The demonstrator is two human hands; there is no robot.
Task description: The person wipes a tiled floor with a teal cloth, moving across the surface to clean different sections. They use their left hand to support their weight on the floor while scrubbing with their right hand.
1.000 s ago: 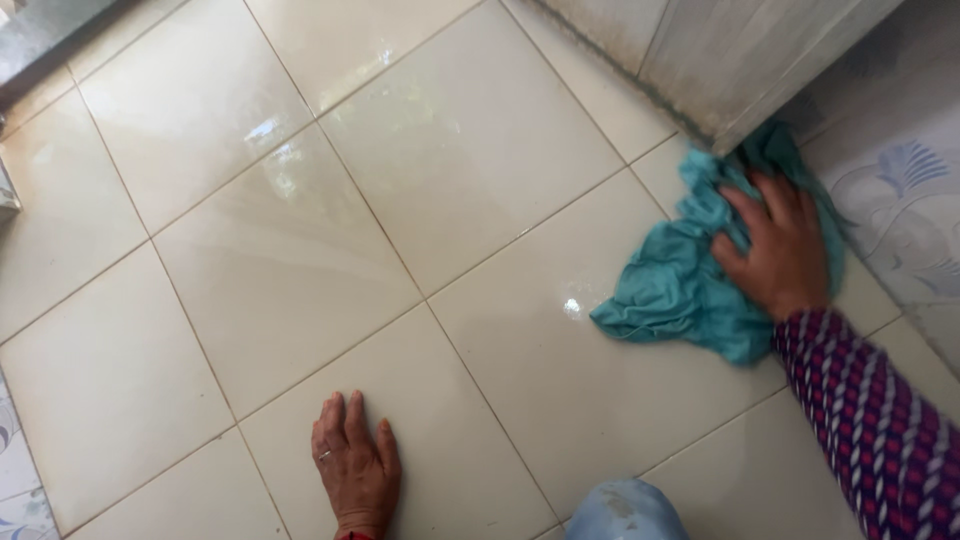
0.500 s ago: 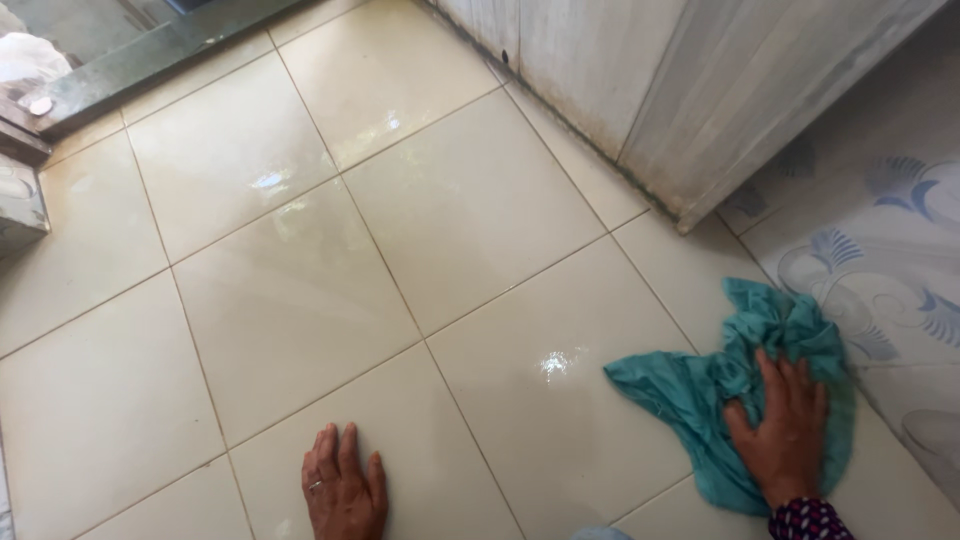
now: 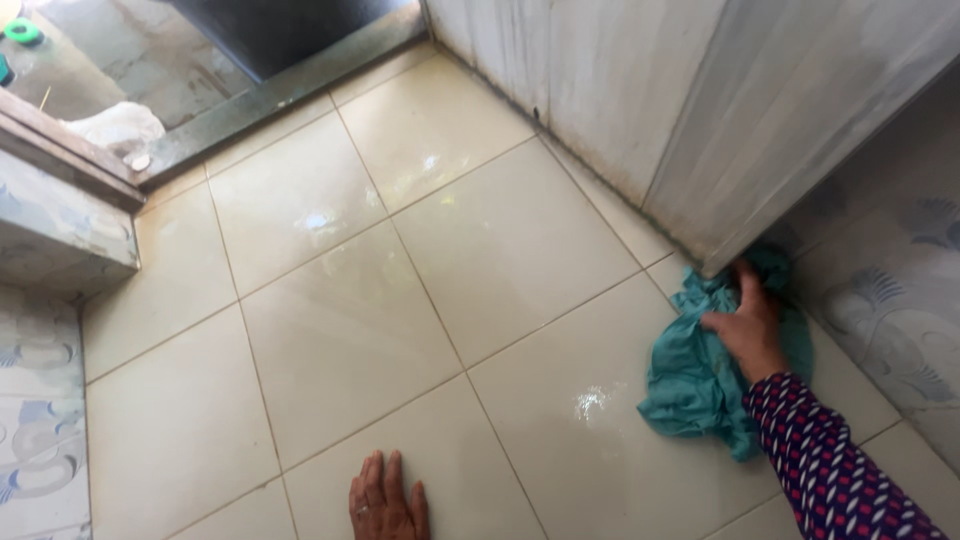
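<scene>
My right hand point(image 3: 748, 325) presses flat on a crumpled teal cloth point(image 3: 688, 375) that lies on the glossy cream floor tiles point(image 3: 340, 330). The cloth is pushed against the bottom corner of a grey-white wall panel point(image 3: 700, 120). A patterned red, white and dark sleeve point(image 3: 830, 470) covers that arm. My left hand point(image 3: 385, 505) rests flat on a tile at the bottom edge, fingers together, a ring on one finger, holding nothing.
A dark stone threshold point(image 3: 270, 95) crosses the top left, with rough ground and a white lump point(image 3: 118, 125) beyond it. Patterned blue-and-white wall tiles point(image 3: 890, 300) stand at right. A low tiled ledge point(image 3: 60, 235) juts in at left.
My right hand has pushed the teal cloth away from me, back up to the foot of the wall corner. The view has tilted up toward the doorway. My left hand stays planted.
</scene>
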